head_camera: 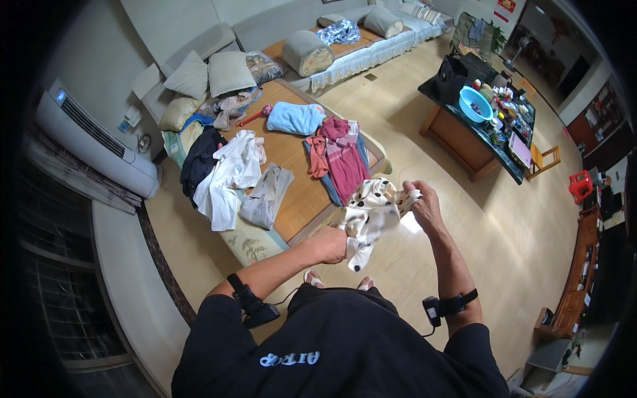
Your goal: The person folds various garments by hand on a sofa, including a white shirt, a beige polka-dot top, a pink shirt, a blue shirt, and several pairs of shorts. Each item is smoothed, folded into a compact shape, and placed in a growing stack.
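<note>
My left hand (332, 246) and my right hand (423, 201) hold a cream garment with dark polka dots (371, 216) in the air, just off the bed-like seat's near corner. The right hand grips its gathered edge; the left is closed on its lower left side. Beyond it, a dark pink garment (343, 166) lies beside a coral one (317, 158). A folded light blue towel-like cloth (295, 118) lies farther back. To the left are a grey garment (268, 194), a white shirt (226, 174) and a dark garment (196, 161).
Cushions (230, 73) line the back of the wood-coloured mat (293, 209). A dark-topped table (500, 149) at the right holds a blue basin (476, 104) and many small items. A red stool (580, 186) stands farther right, an air conditioner (97, 144) at the left.
</note>
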`<state>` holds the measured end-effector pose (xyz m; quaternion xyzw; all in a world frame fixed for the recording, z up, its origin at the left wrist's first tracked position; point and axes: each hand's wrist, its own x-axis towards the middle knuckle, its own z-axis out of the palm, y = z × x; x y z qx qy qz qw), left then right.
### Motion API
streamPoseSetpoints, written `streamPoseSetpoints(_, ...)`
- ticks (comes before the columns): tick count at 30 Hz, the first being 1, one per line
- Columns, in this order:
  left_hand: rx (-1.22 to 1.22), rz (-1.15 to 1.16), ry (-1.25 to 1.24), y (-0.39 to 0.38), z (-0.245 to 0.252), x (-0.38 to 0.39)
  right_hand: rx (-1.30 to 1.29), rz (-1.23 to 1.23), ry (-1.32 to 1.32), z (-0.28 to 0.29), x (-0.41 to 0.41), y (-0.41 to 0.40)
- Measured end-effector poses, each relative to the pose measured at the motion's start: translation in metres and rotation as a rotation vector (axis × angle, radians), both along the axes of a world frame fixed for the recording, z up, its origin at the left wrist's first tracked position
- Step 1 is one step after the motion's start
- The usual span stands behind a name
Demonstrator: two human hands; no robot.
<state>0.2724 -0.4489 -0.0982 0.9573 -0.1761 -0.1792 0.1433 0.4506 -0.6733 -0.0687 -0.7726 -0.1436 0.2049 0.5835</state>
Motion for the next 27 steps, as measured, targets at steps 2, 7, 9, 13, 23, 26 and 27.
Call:
streamPoseSetpoints(2, 0.09, 0.037, 0.038, -0.004, 0.001, 0.003, 0.115, -0.046, 0.166, -0.005, 0.0, 0.002)
streamPoseSetpoints(7, 0.069, 0.332, 0.162, -0.007, 0.032, 0.012, 0.202, 0.298, 0.036, -0.016, -0.014, 0.011)
streamPoseSetpoints(9, -0.076, 0.316, -0.004, -0.009, 0.043, 0.011, 0.264, 0.464, -0.006, -0.015, -0.027, 0.02)
streamPoseSetpoints(13, -0.246, 0.344, -0.061, -0.01, 0.032, 0.006, 0.378, 0.656, 0.288, 0.006, -0.054, 0.034)
streamPoseSetpoints(23, 0.302, -0.001, 0.145, 0.0, -0.028, -0.002, 0.001, 0.391, 0.127, 0.011, -0.013, 0.0)
streamPoseSetpoints(26, -0.042, 0.026, -0.195, 0.026, 0.001, -0.001, 0.283, 0.323, 0.337, -0.002, 0.002, -0.021)
streamPoseSetpoints(27, -0.165, 0.065, -0.267, 0.031, 0.01, 0.004, 0.361, 0.282, 0.389, -0.004, 0.003, -0.024)
